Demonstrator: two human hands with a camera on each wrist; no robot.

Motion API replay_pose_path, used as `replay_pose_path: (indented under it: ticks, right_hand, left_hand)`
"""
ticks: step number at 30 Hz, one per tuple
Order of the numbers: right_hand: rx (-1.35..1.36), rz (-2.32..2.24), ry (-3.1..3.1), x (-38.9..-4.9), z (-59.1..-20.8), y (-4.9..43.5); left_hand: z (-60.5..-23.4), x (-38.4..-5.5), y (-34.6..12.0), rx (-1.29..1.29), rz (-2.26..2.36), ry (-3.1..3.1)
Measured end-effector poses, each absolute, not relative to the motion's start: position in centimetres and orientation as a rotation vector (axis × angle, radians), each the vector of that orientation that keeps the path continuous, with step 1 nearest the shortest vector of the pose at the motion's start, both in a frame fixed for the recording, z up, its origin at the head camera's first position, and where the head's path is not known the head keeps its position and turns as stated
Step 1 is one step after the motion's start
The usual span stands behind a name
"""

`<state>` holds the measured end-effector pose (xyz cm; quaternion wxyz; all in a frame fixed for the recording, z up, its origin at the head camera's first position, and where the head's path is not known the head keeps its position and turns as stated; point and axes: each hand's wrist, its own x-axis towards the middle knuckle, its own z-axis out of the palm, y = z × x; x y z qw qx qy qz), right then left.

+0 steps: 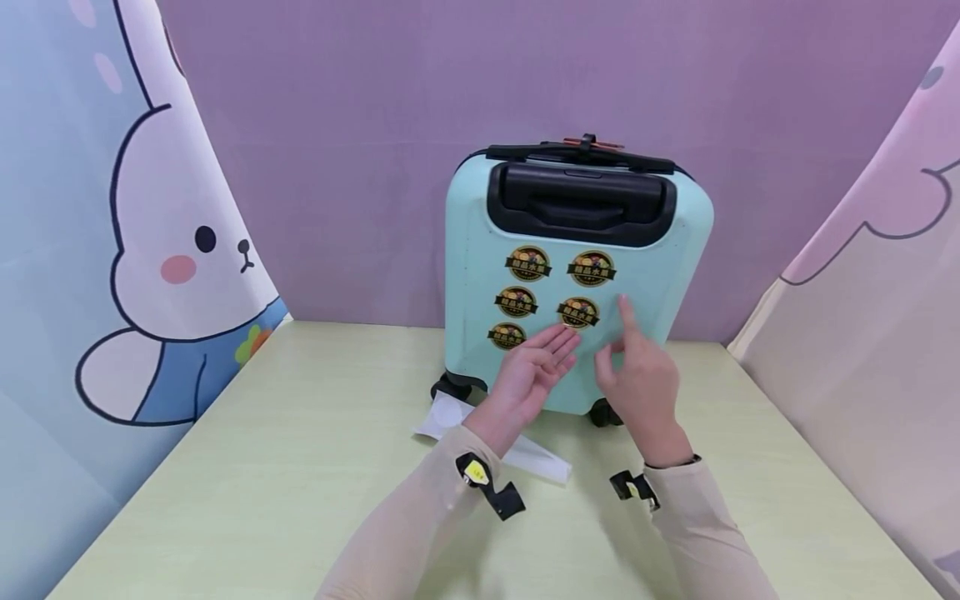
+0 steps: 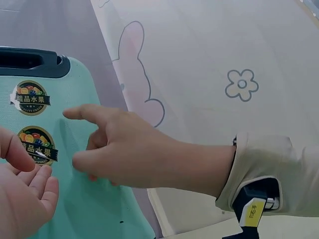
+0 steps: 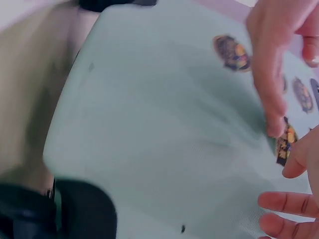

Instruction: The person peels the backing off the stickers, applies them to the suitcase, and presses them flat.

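A mint-green suitcase (image 1: pixel 540 367) stands upright, its face bearing several round black-and-gold stickers (image 1: pixel 528 263) with fruit pictures. They sit in two columns, three on the left and two on the right. My left hand (image 1: pixel 521 375) is palm up just below the lower right sticker (image 1: pixel 578 312), its fingers extended; nothing shows in its grasp. To the right, my right hand (image 1: pixel 643 375) points its index finger at the suitcase face, the other fingers bent and holding nothing visible. Whether that fingertip touches the surface, I cannot tell. In the left wrist view, a pale shine crosses the lower sticker (image 2: pixel 37 142).
A white paper strip (image 1: pixel 536 461) lies on the pale table (image 1: pixel 337 483), partly under my left forearm. The suitcase has a black handle (image 1: pixel 581 204) and black wheels (image 1: pixel 604 413). Behind it hangs a purple backdrop (image 1: pixel 360 167), with printed cloth on both sides.
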<state>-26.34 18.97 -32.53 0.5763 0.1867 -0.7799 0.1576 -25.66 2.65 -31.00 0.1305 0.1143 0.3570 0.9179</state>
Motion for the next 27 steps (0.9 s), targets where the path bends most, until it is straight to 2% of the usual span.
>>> replay_pose_path:
  ticks: [18, 27]
  right_hand:
    - [0.606, 1.610, -1.768, -24.9, -29.3, 18.1]
    - [0.630, 1.749, -1.783, -26.0, -28.7, 17.8]
  left_hand:
    - [-31.5, -25.9, 2.2, 0.329, 2.637, 1.115]
    - [-31.0, -26.8, 1.3, 0.394, 2.607, 1.356]
